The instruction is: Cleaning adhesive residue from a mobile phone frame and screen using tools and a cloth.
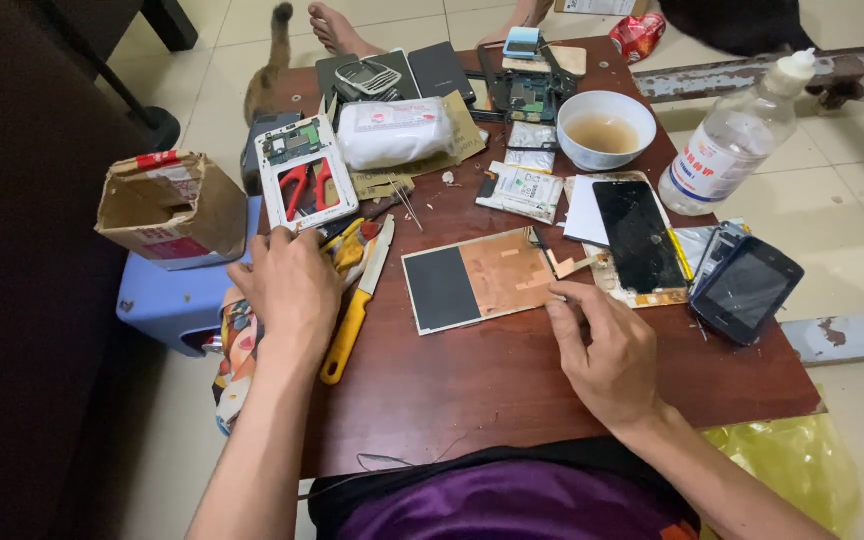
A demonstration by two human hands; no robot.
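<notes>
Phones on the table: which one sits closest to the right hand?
The dismantled one with the cracked black screen, lying flat just above the right hand. The black phone lies farther right; the keypad phone is at the far edge.

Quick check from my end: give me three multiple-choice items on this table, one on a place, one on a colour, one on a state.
1. Where does the white bowl stand?
A. at the far side, beside the clear bottle
B. on the blue stool
C. on the floor

2. What colour is the handle of the knife by the left hand?
A. green
B. yellow
C. white

3. How is the right hand placed?
A. gripping the bottle
B. flat in the lap
C. fingertips at the edge of the copper-backed panel

Answers: 1 A, it sits left of the bottle. 2 B, the handle is plainly yellow. 3 C, its fingers meet the panel's right edge.
</notes>
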